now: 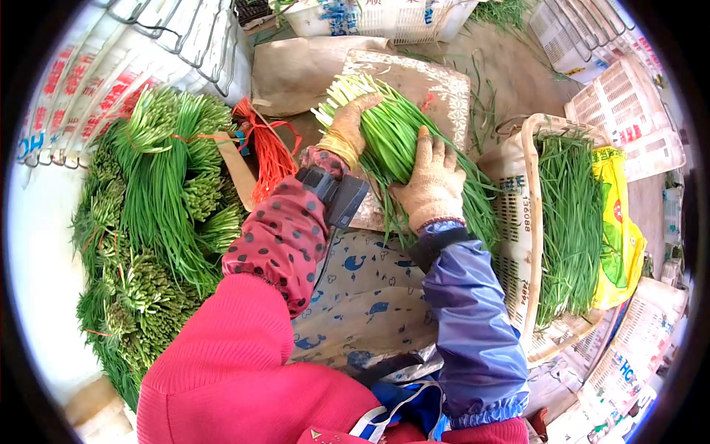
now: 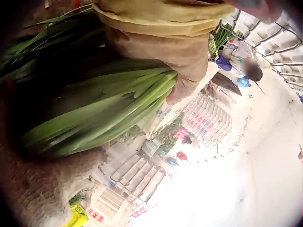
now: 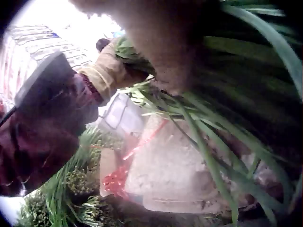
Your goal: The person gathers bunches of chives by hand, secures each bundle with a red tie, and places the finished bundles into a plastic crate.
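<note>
In the head view a loose bunch of green chives (image 1: 399,137) with pale cut ends lies over a worn board (image 1: 446,85). My gloved left hand (image 1: 347,127) grips it near the pale ends; in the left wrist view that hand's fingers (image 2: 182,85) curl round the stems. Lower down the bunch, my right hand (image 1: 435,181), in a knitted glove, rests on the leaves with its fingers extended. In the right wrist view leaves (image 3: 208,127) hang below the right hand, and part of the bunch is dark and hidden.
Tied chive bundles (image 1: 159,185) are piled on the left, beside red ties (image 1: 272,152). A white basket (image 1: 526,222) of loose chives (image 1: 568,222) stands at the right, with a yellow bag (image 1: 617,229) against it. White crates (image 1: 384,18) stand behind.
</note>
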`<control>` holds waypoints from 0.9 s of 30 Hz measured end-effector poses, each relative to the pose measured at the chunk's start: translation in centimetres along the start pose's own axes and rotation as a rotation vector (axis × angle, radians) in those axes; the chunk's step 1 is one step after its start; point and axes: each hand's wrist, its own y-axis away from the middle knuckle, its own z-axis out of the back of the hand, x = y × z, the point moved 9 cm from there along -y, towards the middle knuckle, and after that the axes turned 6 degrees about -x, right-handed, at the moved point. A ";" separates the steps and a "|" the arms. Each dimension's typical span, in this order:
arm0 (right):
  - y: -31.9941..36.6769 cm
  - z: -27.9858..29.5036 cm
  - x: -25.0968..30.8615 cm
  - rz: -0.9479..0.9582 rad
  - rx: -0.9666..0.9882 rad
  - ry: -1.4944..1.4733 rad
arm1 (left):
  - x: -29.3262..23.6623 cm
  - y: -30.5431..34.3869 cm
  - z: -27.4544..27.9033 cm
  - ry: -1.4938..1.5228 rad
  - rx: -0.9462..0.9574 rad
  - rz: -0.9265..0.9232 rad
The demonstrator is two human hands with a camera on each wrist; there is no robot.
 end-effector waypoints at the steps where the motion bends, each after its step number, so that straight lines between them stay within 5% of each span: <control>1: -0.4 -1.2 -0.3 -0.022 0.043 -0.052 | -0.2 -0.5 0.7 -0.042 -0.021 -0.041; 4: -1.3 -3.1 -0.7 -0.046 0.093 -0.093 | -1.3 1.6 -0.1 -0.086 -0.127 -0.144; 7: -1.7 -2.8 -1.2 -0.038 0.095 -0.124 | -4.1 2.5 -0.3 -0.127 -0.031 -0.414; 8: -2.0 -2.6 -1.3 -0.040 0.115 -0.122 | -5.3 3.4 1.6 -0.179 -0.293 -0.529; 11: -2.6 -2.9 -0.9 -0.061 0.141 -0.112 | -8.6 8.2 2.3 -0.291 -0.311 -0.866; 15: -2.2 -3.3 0.0 -0.049 0.051 -0.021 | -9.5 13.6 3.0 -1.164 -0.416 -1.164; 17: -1.8 -3.3 0.5 -0.052 0.016 0.023 | -6.3 14.2 -0.2 -1.095 -0.096 -1.044; 18: -1.7 -3.0 0.6 -0.048 0.038 0.018 | -4.5 15.2 -2.4 -1.525 -0.016 -1.236; 21: -2.3 -4.5 0.0 -0.054 0.028 0.039 | 0.4 14.3 -5.6 -1.653 0.395 -1.344; 27: -2.3 -3.4 0.4 -0.062 0.179 0.039 | 1.6 6.8 -6.5 -1.870 0.295 -1.331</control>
